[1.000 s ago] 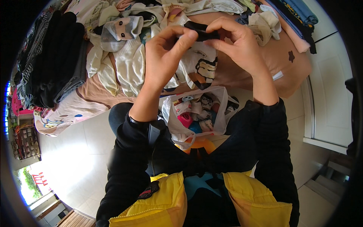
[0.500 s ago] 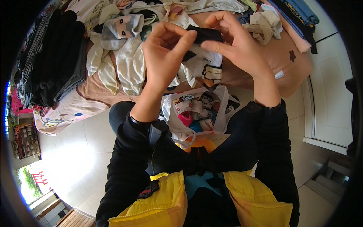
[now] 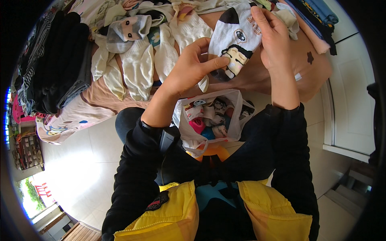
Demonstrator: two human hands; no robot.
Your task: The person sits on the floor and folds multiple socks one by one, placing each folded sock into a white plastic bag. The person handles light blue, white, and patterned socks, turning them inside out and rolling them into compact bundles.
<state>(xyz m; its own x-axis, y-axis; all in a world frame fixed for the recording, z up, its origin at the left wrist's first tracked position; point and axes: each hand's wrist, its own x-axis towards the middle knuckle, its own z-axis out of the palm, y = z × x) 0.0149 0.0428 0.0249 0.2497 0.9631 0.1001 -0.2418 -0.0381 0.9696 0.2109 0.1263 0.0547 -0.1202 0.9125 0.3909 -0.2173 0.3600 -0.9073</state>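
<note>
A light grey sock [image 3: 223, 37] with dark patches and a cartoon face is stretched out flat above the bed's edge. My left hand [image 3: 193, 66] pinches its lower end, thumb on top beside the printed face. At the upper right end, my right hand [image 3: 274, 40] grips the sock between thumb and fingers. Just below the hands, between my knees, stands a white plastic bag [image 3: 183, 134] holding several rolled socks in mixed colours. Cream socks [image 3: 136, 76] lie spread on the bed to the left of my hands.
A pinkish-brown bed cover [image 3: 297, 72] runs across the far side. Dark folded clothes [image 3: 66, 52] are stacked at the left, folded blue clothes [image 3: 317, 12] at the far right. A white door [image 3: 352, 96] stands to the right, and pale tiled floor [image 3: 100, 140] lies below.
The sock has gone from bunched, its dark part between both hands, to spread flat with the cartoon face showing. My right hand has moved up and right; my left hand has dropped lower and right.
</note>
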